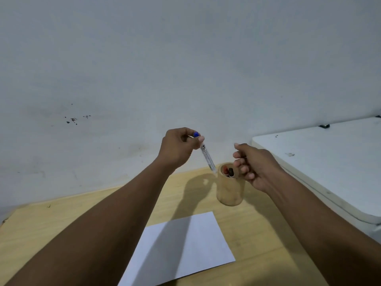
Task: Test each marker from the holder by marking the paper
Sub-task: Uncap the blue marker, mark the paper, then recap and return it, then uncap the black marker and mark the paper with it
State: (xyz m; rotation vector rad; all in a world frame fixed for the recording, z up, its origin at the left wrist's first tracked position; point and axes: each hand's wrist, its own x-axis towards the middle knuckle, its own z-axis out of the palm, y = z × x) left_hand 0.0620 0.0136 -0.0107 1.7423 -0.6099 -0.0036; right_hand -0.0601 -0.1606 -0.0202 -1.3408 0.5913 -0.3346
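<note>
The left hand (177, 147) pinches the blue-capped end of a slim white marker (207, 154) between thumb and fingertips, holding it tilted, its lower tip at the rim of a round wooden holder (229, 188), at about ten o'clock on the rim. The barrel is smooth and printed with small dark lettering. The right hand (256, 166) hovers over the holder's two o'clock edge, fingers loosely curled and holding nothing, thumb raised; whether it touches the rim cannot be told. Inside the cylindrical holder stand more markers (228, 171), red and dark caps showing above its matte, pale-brown wall. The holder stands upright on a light wooden table (61, 228) with a faint grain. A flat rectangular sheet of white paper (185, 250) lies at six o'clock from the holder, well apart from it, partly shaded by the left forearm. At three o'clock sits a smooth white surface with rounded edges (321, 162), beside the table. A plain grey-white wall (185, 58), scuffed with small dark specks, rises behind.
</note>
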